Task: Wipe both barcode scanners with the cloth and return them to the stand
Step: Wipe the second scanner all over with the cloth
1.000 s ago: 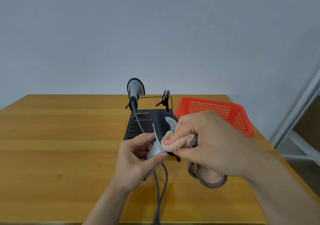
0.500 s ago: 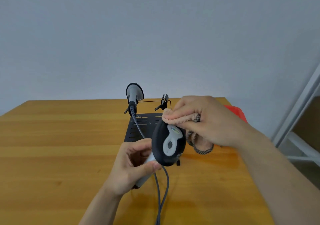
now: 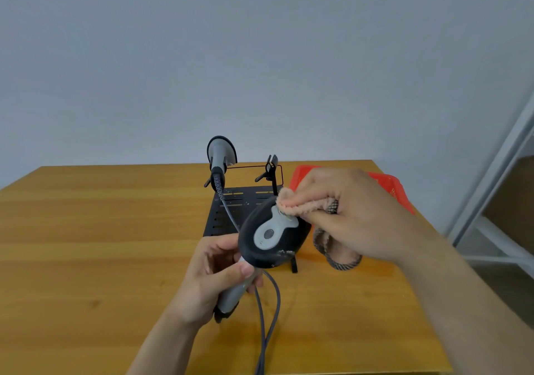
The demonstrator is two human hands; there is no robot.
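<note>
Nearest, left hand (image 3: 212,282) clenched round the handle of a scanner (image 3: 270,237) held above the table (image 3: 86,259), right hand (image 3: 352,215) pinching the cloth (image 3: 300,205) against its head; farther, second scanner (image 3: 221,156) upright on the stand (image 3: 228,215).

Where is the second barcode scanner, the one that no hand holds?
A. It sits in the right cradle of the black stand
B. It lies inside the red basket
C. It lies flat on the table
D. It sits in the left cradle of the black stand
D: the second scanner sits upright in the left cradle of the black stand, while the right cradle is empty.
</note>
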